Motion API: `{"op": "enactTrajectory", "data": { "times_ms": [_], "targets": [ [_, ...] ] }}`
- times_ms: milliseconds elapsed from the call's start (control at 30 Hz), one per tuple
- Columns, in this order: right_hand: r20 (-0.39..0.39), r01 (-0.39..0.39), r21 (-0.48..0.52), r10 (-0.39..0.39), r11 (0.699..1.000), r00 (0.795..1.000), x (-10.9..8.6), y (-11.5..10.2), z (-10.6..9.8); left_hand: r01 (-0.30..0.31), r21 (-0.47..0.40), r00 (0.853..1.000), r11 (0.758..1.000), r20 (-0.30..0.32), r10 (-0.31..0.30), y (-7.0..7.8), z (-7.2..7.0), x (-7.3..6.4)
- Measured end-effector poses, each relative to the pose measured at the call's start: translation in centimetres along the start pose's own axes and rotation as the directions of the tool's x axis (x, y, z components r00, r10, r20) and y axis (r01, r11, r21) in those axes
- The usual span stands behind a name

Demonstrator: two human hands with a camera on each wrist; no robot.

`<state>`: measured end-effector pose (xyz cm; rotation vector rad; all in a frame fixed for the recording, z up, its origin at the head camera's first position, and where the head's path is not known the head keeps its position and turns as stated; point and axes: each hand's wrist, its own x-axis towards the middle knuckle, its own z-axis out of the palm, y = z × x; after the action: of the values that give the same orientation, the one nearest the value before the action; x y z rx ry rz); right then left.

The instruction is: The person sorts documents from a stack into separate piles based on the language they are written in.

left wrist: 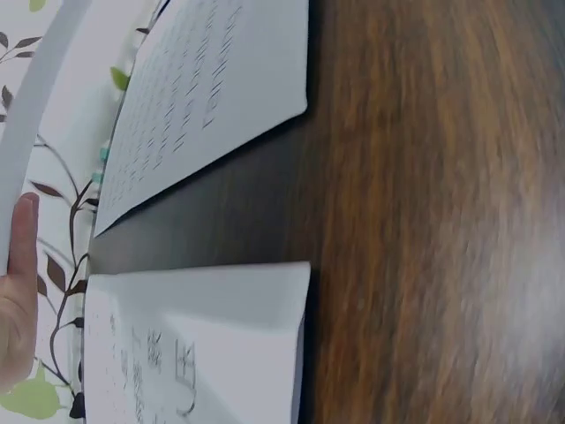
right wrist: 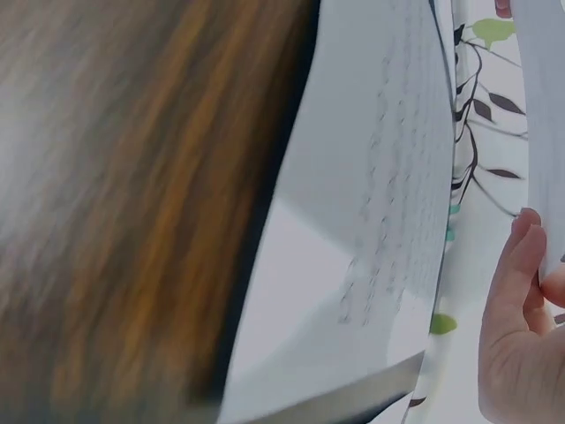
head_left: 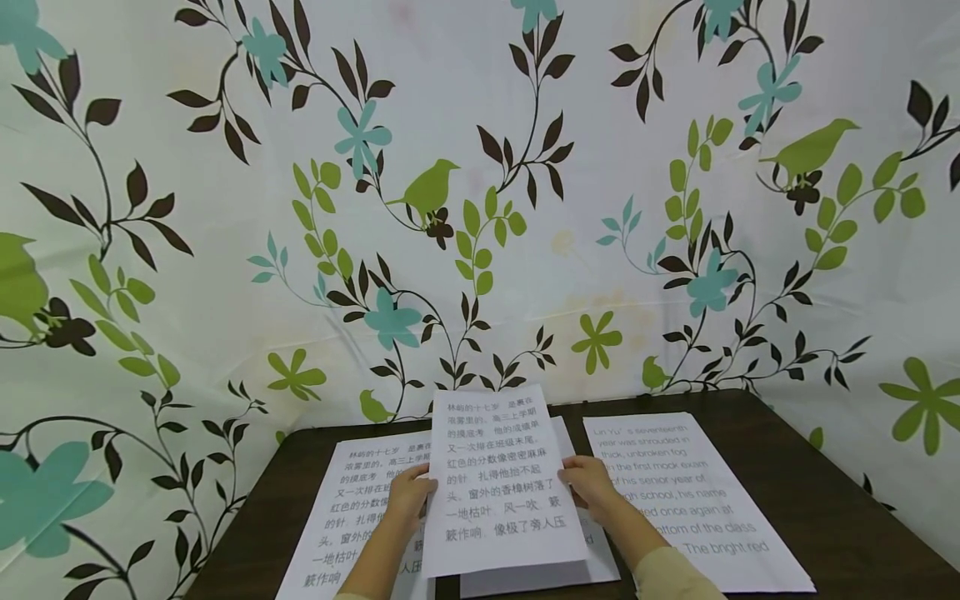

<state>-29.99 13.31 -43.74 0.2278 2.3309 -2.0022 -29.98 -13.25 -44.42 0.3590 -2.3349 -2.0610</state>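
Observation:
A white page printed with Chinese characters (head_left: 498, 475) is held up above the table, tilted toward me. My left hand (head_left: 408, 497) pinches its left edge, and my right hand (head_left: 592, 487) pinches the right edge. Whether it is one sheet or several cannot be told. In the right wrist view, the thumb and fingers of the right hand (right wrist: 516, 344) close on the page's edge. Under the held page lies a middle paper (head_left: 551, 577), mostly covered. To the left rests a paper stack with Chinese text (head_left: 352, 517), partly behind my left hand and forearm.
On the right lies a page with large English text (head_left: 720, 517), partly behind my right forearm. All the papers rest on a dark brown wooden table (head_left: 262, 500). Behind its far edge hangs a white cloth (head_left: 480, 333) patterned with leaves, birds and flowers.

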Motion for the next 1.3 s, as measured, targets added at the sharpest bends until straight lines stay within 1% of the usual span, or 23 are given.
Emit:
{"op": "enactTrajectory", "data": {
  "times_ms": [167,333,500,633,700,833,933,1167,1300],
  "targets": [
    [0.002,0.039,0.020,-0.039,0.999,0.999,0.3,-0.3,1.3,0.001,-0.036,1.000,0.999,-0.015,-0.002,0.0,-1.2,0.1],
    [0.015,0.042,0.036,-0.043,0.998,0.999,0.1,-1.1,2.7,-0.003,-0.050,1.000,0.999,-0.030,0.001,0.1,-2.8,-0.1],
    [0.038,0.050,0.042,-0.052,0.998,0.998,0.1,-1.6,4.0,-0.010,-0.039,0.999,0.999,-0.037,0.008,0.3,-4.4,-0.4],
    [0.049,0.054,0.056,-0.057,0.997,0.997,0.1,-1.8,5.1,0.000,-0.038,0.998,0.999,-0.063,-0.002,0.3,-5.7,-0.5],
    [0.043,0.048,0.059,-0.051,0.997,0.998,0.1,-2.0,5.8,0.000,-0.037,0.997,0.999,-0.072,-0.003,0.4,-6.3,-0.5],
    [0.052,0.046,0.063,-0.050,0.997,0.997,-0.1,-2.3,7.2,-0.008,-0.033,0.997,0.999,-0.080,0.006,0.7,-7.9,-0.7],
    [0.075,0.052,0.066,-0.056,0.997,0.996,-0.3,-2.5,8.1,-0.015,-0.021,0.995,1.000,-0.095,0.013,0.8,-9.0,-0.8],
    [0.088,0.033,0.091,-0.041,0.995,0.995,-1.0,-2.9,10.0,-0.026,0.007,0.997,1.000,-0.076,0.027,0.7,-11.4,-0.9],
    [0.094,0.024,0.103,-0.034,0.994,0.995,-1.3,-3.2,11.1,-0.023,0.026,0.996,0.999,-0.088,0.025,0.8,-12.6,-1.1]
  ]
}}
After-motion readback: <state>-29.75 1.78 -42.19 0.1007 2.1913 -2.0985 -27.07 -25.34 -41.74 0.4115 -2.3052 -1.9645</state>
